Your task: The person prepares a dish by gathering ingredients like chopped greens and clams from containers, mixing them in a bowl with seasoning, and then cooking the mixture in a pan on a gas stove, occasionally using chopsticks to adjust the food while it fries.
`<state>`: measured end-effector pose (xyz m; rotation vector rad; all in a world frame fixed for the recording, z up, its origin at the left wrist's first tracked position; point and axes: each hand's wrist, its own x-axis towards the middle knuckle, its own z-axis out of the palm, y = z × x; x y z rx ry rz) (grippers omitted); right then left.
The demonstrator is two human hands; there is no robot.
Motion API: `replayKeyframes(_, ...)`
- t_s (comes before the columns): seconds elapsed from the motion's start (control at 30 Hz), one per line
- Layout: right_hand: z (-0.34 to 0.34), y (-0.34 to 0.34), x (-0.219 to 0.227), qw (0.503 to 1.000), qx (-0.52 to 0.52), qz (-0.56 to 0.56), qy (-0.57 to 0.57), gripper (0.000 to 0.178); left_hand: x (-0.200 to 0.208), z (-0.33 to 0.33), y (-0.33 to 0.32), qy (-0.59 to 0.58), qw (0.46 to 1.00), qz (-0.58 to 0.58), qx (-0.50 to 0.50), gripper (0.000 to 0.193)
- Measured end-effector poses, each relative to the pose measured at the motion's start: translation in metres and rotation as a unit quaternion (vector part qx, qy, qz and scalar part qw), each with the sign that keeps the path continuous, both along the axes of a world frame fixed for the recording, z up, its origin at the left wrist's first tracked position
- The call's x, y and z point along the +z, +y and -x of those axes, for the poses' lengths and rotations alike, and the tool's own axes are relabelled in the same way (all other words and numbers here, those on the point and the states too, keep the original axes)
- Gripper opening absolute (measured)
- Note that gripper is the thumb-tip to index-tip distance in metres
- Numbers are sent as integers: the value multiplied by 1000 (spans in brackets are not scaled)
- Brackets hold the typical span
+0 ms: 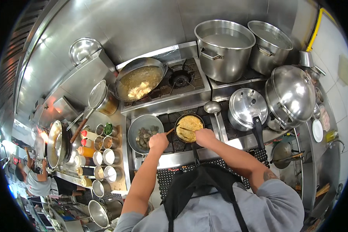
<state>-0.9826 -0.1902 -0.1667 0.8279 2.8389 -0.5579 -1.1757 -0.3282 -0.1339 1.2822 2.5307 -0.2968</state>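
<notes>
A small black frying pan (pixel 196 152) sits on the stove right in front of me, its handle pointing towards my body. In it lies a round yellow omelette (pixel 190 124). My left hand (pixel 158 143), to the left of the pan, is closed round a wooden stick (pixel 170 132) whose tip reaches the pan's rim. From the right, my right hand (pixel 205 138) grips a thin dark stick (pixel 187 129) that lies across the omelette. Beside my left hand, a wide grey pan (pixel 133 127) holds several dark, shell-like pieces (pixel 146 135).
A wok (pixel 123 67) with oil and frying yellow food stands behind. Large stockpots (pixel 228 60), a pressure cooker (pixel 247 106), a domed pot (pixel 292 92) and a ladle (pixel 212 107) are to the right. Sauce bottles (pixel 87 151) and metal cups (pixel 111 156) stand left; another person (pixel 42 179) works beyond.
</notes>
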Motion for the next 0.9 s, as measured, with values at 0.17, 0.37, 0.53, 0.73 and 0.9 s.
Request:
replayKeyframes(0.17,19,-14,-41,1000,5,7,21,21,-61,7,3,17,1000,-10,-15,29)
replayKeyframes(0.37,-9,-5,-31,999,35,2,29,21,-69,7,3,18,1000,-21,-7,31)
replayKeyframes(0.53,-2,32,-9,999,-28,-15,21,18,-20,-8,19,11,1000,-6,-1,29)
replayKeyframes(0.73,21,34,-49,999,-35,-27,-6,19,-66,-5,23,-11,998,23,66,32)
replayKeyframes(0.9,3,48,-33,999,-19,-22,-26,21,-65,1,10,-10,1000,-1,7,32)
